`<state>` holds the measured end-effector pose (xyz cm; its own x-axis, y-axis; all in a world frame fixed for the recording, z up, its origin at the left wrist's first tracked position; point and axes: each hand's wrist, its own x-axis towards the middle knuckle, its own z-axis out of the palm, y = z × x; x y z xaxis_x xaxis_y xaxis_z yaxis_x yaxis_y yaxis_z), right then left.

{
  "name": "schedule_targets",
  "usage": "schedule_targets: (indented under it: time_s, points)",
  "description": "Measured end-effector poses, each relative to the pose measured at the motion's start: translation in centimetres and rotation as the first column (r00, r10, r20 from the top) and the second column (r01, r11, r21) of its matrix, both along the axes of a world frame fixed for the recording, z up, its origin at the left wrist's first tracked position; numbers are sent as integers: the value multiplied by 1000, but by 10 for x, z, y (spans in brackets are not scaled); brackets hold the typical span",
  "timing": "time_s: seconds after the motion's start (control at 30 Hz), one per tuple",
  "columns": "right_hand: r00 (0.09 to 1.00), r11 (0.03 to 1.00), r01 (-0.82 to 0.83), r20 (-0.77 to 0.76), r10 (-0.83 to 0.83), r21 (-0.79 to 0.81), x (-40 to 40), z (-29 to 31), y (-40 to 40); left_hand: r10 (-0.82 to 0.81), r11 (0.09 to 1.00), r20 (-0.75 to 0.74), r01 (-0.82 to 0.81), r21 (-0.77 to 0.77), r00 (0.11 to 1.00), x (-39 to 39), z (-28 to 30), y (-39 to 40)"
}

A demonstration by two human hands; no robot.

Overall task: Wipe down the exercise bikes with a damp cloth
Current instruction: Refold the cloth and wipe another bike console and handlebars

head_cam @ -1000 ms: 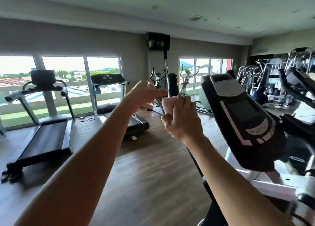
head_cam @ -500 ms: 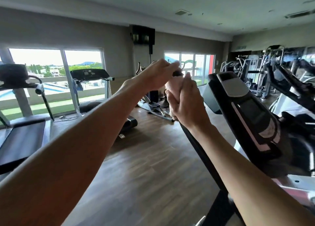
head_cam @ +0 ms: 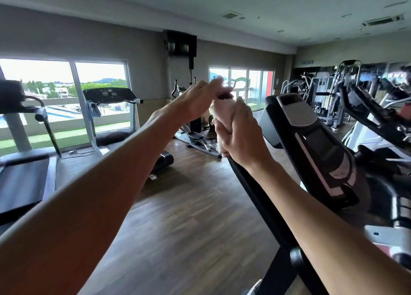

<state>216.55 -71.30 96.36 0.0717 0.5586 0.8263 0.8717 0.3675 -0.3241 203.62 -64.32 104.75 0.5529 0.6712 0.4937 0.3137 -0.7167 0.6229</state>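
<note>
Soft, light white cloth [head_cam: 224, 114] conforms around the rigid handlebar [head_cam: 255, 197]; right hand [head_cam: 242, 139] grips it there, left hand [head_cam: 200, 101] pinches its top.

At the centre of the frame my right hand [head_cam: 241, 137] wraps the cloth [head_cam: 224, 112] round the handlebar [head_cam: 262, 201], which rises from the lower right. My left hand [head_cam: 200, 101] sits just above and to the left, at the bar's top end. The console [head_cam: 315, 143] stands right of my hands. Two treadmills [head_cam: 111, 117] line the windows [head_cam: 62, 90] at left; an elliptical [head_cam: 195, 139] stands behind my hands.
</note>
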Motion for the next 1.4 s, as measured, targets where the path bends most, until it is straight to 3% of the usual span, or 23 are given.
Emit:
schedule_targets:
  time_s: [0.17, 0.4, 0.6, 0.77, 0.97, 1.2, 1.4]
  points:
    - [999, 990, -53, 3, 54, -129, 19, -39, -22, 42, 999, -33, -43, -20, 999, 1, -1, 8]
    - [1000, 1000, -2, 8, 2, -31, 2, 9, 2, 53, 998, 19, -53, -25, 998, 7, -2, -1]
    - [995, 985, -93, -46, 87, -145, 16, -35, -23, 57, 998, 0, -57, -16, 998, 7, -7, -5]
    - [990, 989, 107, 100, -97, -101, 7, -27, -28, 79, 997, 18, -78, -23, 997, 9, -12, -12]
    - [999, 998, 49, 14, -49, -35, -10, -1, 5, 117, 990, 87, -108, -94, 989, 9, -11, -17]
    - [984, 969, -172, 11, 176, -176, 16, -32, -14, 240, 971, 21, -240, -12, 971, 15, -6, -45]
    - [968, 961, -250, -66, 244, -116, 12, 11, 5, 275, 961, -44, -275, 13, 960, 14, -9, -46]
